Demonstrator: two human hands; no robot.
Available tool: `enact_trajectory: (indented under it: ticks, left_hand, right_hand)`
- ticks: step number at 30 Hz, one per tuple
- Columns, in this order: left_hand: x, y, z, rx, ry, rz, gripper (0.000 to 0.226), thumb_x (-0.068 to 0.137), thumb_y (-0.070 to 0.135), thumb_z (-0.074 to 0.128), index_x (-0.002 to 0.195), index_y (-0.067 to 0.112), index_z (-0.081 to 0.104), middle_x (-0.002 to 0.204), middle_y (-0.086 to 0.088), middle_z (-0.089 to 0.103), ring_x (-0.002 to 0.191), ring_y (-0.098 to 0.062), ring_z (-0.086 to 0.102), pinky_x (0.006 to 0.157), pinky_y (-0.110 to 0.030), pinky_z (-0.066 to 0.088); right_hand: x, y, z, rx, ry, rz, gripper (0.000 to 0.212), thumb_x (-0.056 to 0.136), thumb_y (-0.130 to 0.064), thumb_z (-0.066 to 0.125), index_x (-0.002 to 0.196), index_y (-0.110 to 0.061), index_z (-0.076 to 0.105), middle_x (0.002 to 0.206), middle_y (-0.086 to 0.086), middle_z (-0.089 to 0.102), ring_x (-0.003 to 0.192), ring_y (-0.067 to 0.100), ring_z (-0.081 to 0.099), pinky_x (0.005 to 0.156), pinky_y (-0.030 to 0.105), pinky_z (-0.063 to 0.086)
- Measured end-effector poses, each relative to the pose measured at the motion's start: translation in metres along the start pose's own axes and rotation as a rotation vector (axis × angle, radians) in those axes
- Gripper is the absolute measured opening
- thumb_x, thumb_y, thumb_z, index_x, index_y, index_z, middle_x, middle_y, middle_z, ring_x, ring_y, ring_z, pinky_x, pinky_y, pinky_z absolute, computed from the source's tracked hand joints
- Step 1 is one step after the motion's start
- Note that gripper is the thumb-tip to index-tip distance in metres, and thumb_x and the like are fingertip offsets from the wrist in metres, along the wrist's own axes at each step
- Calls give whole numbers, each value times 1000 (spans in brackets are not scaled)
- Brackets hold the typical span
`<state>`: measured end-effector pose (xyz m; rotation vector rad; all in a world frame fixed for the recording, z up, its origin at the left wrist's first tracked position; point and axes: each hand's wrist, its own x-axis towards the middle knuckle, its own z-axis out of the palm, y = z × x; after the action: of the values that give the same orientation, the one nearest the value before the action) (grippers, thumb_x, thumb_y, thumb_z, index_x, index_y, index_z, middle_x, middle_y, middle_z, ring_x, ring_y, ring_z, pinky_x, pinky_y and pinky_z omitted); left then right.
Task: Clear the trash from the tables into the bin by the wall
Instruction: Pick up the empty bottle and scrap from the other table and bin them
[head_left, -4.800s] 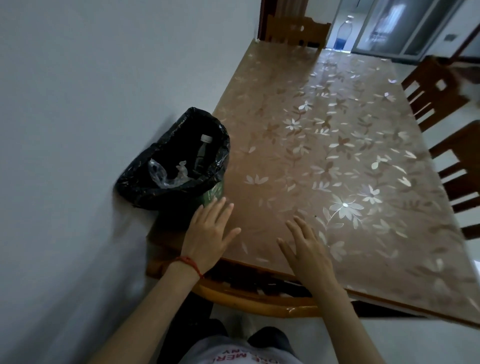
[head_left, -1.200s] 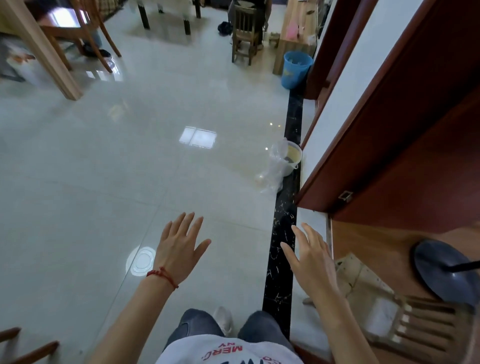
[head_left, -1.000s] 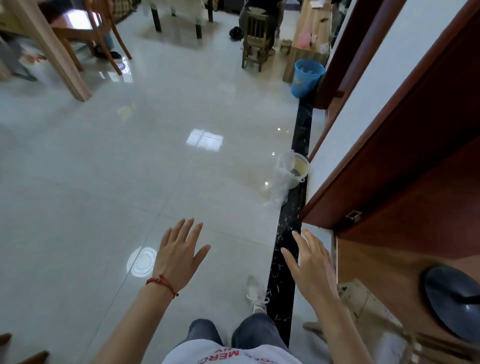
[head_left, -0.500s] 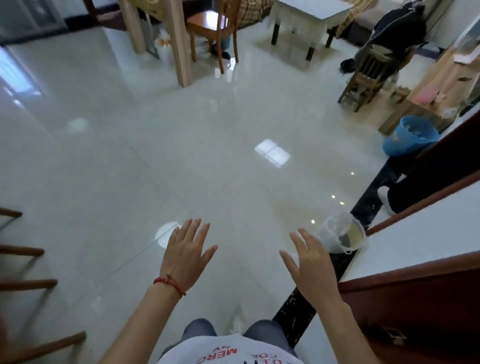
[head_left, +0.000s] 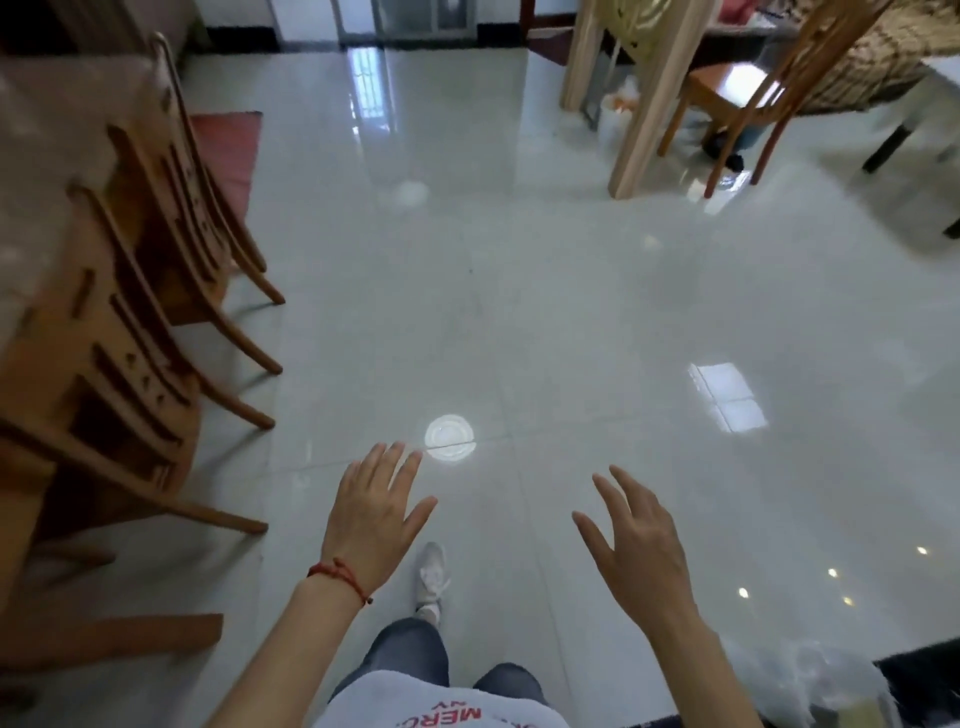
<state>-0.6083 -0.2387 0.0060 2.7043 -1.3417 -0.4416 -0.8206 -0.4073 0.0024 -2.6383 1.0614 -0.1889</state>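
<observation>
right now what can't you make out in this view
- Table, head view: cut off by the left edge, blurred and partly behind the wooden chairs; trash on it cannot be judged.
- Plastic bag: cut by the bottom edge, partly behind the right hand's arm; contents unclear.
- White bag under the far table: small, behind a leg.
- No bin shows.
- Left hand: open, empty.
</observation>
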Motion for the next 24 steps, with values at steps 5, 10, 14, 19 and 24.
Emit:
enact_trajectory:
  ticks: [5,10,14,19,24]
  left_hand:
    - [44,-29,-9,-17,30,-88,73,94,52,9,114,5,61,114,-18,65,105,-35,62,86,-47,51]
    - [121,-55,-27,-37,47,-105,74,94,53,8,114,5,61,115,-18,65,105,-35,62,86,-48,50]
    - [190,-78,-49,-32,58,-93,74,94,53,8,116,4,60,115,-18,64,107,-35,61,87,-49,49]
    - [272,-110,-78,-32,82,-88,73,94,53,9,117,4,59,116,-19,63,108,-36,60,88,-49,49]
    - [346,-128,-103,-19,88,-102,73,93,53,10,118,3,58,118,-19,63,110,-36,59,88,-50,48]
  right_hand:
    - [71,-13,11,-2,-27,-77,65,93,-56,20,117,-8,58,123,16,60,107,32,60,85,42,50]
    - [153,-27,18,0,-11,-86,66,93,-56,19,117,-9,57,123,16,60,108,33,59,86,43,50]
    - [221,-41,23,6,-8,-68,67,92,-57,18,118,-9,57,124,15,59,110,33,59,86,43,50]
    - [307,-59,30,27,-2,-59,65,93,-57,20,117,-9,57,123,16,59,109,32,59,87,43,49]
    - [387,-65,32,19,-2,-77,59,92,-53,26,118,-9,56,124,15,58,110,31,58,88,41,48]
